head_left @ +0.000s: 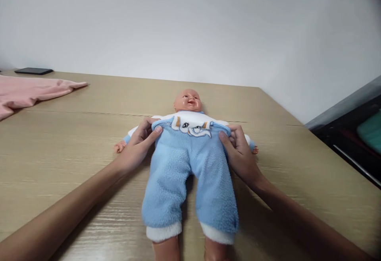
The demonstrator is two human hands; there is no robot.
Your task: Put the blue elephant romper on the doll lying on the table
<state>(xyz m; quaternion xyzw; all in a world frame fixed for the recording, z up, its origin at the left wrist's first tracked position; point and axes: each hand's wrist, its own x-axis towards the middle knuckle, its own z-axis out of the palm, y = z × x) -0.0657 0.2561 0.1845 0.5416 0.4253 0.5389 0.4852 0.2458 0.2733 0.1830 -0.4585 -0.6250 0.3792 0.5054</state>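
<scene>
A baby doll (188, 101) lies on its back on the wooden table, head away from me and legs toward me. It wears blue fleece pants (169, 173) with white cuffs and a white top (193, 116) with blue sleeve ends. My left hand (141, 144) pinches the pants' waistband at its left corner, thumb on top. At the right corner, my right hand (238, 147) grips the waistband in the same way. The band is stretched wide between both hands, beside an embroidered elephant face (193, 128) on the front. The fingers under the cloth are partly hidden.
Pink cloth (32, 92) lies at the left on the table (98, 142). A dark flat phone-like object (33, 71) rests behind it near the white wall (178, 26). Past the table's right edge stands a black object (351, 130) with something green (370, 132) in it.
</scene>
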